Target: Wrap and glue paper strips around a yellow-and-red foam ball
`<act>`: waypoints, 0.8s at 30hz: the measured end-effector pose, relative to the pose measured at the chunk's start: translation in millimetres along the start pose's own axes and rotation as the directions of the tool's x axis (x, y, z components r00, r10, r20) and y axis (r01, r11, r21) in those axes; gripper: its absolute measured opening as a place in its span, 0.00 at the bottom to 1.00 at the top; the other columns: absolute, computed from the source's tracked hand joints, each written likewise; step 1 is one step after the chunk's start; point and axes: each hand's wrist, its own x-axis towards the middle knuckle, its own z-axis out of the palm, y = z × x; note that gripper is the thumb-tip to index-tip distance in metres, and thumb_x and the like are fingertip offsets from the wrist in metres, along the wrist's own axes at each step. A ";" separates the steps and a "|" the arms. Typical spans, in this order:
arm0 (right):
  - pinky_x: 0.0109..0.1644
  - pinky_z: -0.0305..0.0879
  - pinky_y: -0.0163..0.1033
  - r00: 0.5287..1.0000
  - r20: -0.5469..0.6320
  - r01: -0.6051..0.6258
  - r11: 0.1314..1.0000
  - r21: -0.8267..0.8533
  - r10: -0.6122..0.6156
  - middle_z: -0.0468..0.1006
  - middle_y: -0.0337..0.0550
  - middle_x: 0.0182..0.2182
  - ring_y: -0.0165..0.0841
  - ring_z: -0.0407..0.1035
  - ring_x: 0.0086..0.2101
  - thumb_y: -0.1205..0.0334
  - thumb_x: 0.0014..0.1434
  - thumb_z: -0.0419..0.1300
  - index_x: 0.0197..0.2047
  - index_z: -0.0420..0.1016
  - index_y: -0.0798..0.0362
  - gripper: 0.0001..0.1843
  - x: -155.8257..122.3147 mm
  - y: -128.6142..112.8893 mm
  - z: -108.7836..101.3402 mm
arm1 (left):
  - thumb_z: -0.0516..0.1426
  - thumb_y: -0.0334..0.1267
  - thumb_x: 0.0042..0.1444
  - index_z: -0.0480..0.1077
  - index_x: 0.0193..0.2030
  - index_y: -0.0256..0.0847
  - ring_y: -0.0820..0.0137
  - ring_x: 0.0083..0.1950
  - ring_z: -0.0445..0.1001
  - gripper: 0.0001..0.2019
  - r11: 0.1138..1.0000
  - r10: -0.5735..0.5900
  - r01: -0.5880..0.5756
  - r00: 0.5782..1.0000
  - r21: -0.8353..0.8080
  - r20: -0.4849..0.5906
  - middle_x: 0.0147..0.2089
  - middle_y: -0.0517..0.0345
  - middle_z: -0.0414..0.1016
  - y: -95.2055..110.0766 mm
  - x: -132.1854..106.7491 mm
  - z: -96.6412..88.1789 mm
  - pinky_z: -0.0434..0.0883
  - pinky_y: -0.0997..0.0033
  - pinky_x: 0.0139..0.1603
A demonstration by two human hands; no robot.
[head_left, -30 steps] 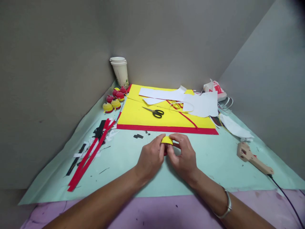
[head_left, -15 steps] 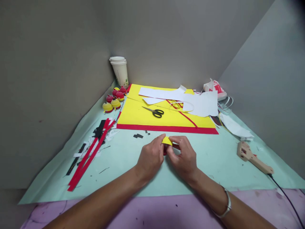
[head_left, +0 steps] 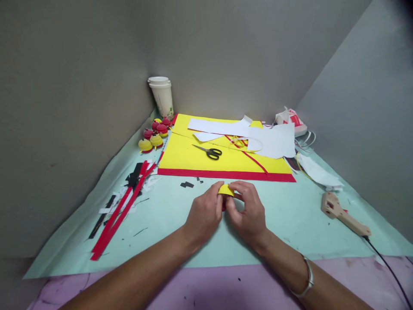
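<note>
Together, left fingers (head_left: 215, 188) and right fingers (head_left: 240, 187) gripping a ridged yellow dome (head_left: 226, 190), lidded cup (head_left: 162, 99) standing behind, contents hidden.

The fingers (head_left: 217, 191) of the left hand (head_left: 203, 215) and right hand (head_left: 248, 211) conceal, from here, most of the red piece (head_left: 223, 207) beneath the yellow ribbed dome (head_left: 226, 190). The black cable (head_left: 392, 274) of the beige plastic gun-shaped tool (head_left: 346, 216) exits view at lower right.
</note>
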 end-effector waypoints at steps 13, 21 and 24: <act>0.38 0.80 0.43 0.999 -0.036 -0.006 0.999 -0.037 0.005 0.74 0.44 0.38 0.36 0.72 0.39 0.74 0.58 0.55 0.47 0.69 0.48 0.15 -1.9 -0.5 0.9 | 0.47 0.30 0.65 0.66 0.55 0.36 0.64 0.43 0.81 0.15 0.995 0.089 -0.088 0.996 0.055 -0.021 0.47 0.49 0.81 -1.2 -2.3 0.3 0.78 0.66 0.43; 0.36 0.81 0.41 0.986 -0.060 -0.155 0.987 0.045 0.158 0.73 0.42 0.39 0.35 0.71 0.39 0.71 0.59 0.55 0.46 0.69 0.47 0.14 0.1 -3.2 0.8 | 0.49 0.34 0.65 0.62 0.59 0.38 0.62 0.45 0.81 0.16 0.999 -0.032 0.032 0.999 0.007 0.011 0.48 0.50 0.81 3.4 0.1 0.7 0.77 0.65 0.42; 0.38 0.81 0.41 0.993 -0.029 -0.116 0.992 0.054 0.117 0.72 0.43 0.40 0.36 0.70 0.42 0.72 0.59 0.56 0.47 0.68 0.47 0.15 0.8 -3.1 0.1 | 0.48 0.33 0.66 0.64 0.57 0.39 0.64 0.38 0.82 0.15 0.998 -0.020 0.019 1.000 0.053 0.014 0.42 0.53 0.82 1.8 0.2 0.8 0.76 0.67 0.38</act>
